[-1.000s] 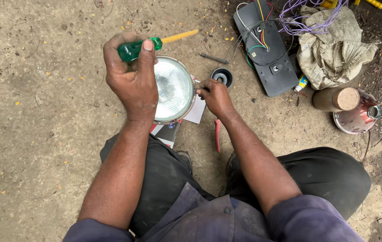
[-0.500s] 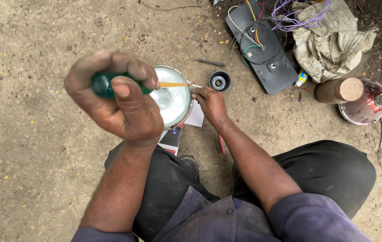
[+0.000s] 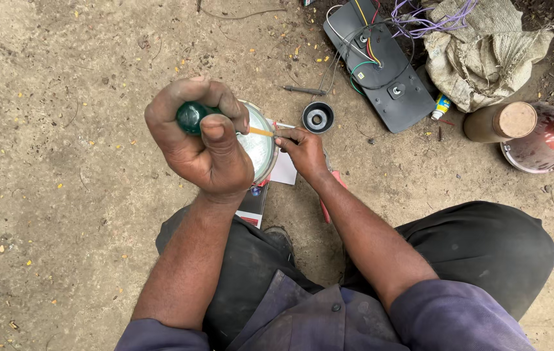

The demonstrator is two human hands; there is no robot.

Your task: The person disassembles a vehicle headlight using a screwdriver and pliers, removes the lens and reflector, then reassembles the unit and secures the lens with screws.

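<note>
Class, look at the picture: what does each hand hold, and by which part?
The left hand grips a green-handled screwdriver by its handle. The right hand steadies the round glass headlamp at its rim, by the screwdriver's tip.

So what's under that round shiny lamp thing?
Under the round lamp lies a white paper and a dark booklet, both poking out. The left hand and the lamp cover the rest.

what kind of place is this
Probably an outdoor, makeshift repair spot on bare dirt ground. A black panel with loose coloured wires lies nearby, and the left hand holds a green-handled screwdriver at a round lamp.
</note>
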